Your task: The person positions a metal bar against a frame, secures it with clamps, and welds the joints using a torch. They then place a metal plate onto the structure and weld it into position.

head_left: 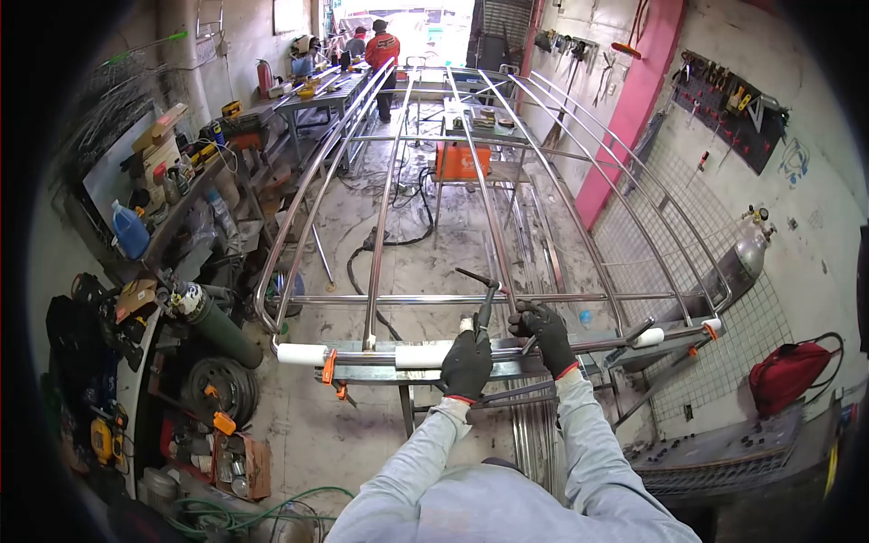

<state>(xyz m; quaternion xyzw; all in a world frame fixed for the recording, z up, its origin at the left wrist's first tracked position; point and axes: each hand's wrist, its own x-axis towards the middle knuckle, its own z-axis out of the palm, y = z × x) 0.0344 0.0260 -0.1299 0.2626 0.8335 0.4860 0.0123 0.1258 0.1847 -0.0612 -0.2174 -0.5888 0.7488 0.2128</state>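
Note:
Both my hands wear black gloves over the near end of a large frame of shiny metal tubes. My left hand is closed around a welding torch, whose dark tip points up and to the left. My right hand is just right of the torch, near a joint of the tubes, with its fingers bent; what it holds, if anything, is too small to make out. White sleeves wrap the near tube, and an orange clamp grips it at the left.
An orange machine stands beneath the frame. Gas cylinders are at left and right. A cluttered bench lines the left wall. A person in red stands at the far end. A red bag lies right.

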